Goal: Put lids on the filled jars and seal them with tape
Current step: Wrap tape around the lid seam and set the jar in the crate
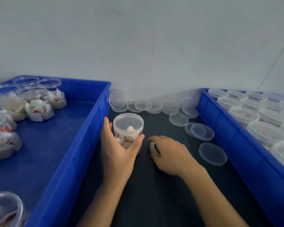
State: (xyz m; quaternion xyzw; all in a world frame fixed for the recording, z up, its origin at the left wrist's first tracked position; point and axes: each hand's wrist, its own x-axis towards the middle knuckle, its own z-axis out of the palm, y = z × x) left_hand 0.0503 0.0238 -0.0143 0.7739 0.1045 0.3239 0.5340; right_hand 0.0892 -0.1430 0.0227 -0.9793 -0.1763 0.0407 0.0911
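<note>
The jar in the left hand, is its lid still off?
No, a clear lid already sits on the jar that the left hand grips.

A plain, pale grey-white painted wall [138, 43] fills the upper half of the view, smooth and unmarked, lit evenly by soft, cool light with no hard shadows. At the far right a thin vertical seam or corner line [276, 58] runs down the wall at a slant. Below the wall lies a dark, matte black tabletop [154, 194], meeting the wall along its far edge. The tabletop shows as a strip that widens toward the viewer, and its surface looks slightly cloth-like, though the texture is too blurred to tell for certain.
</note>
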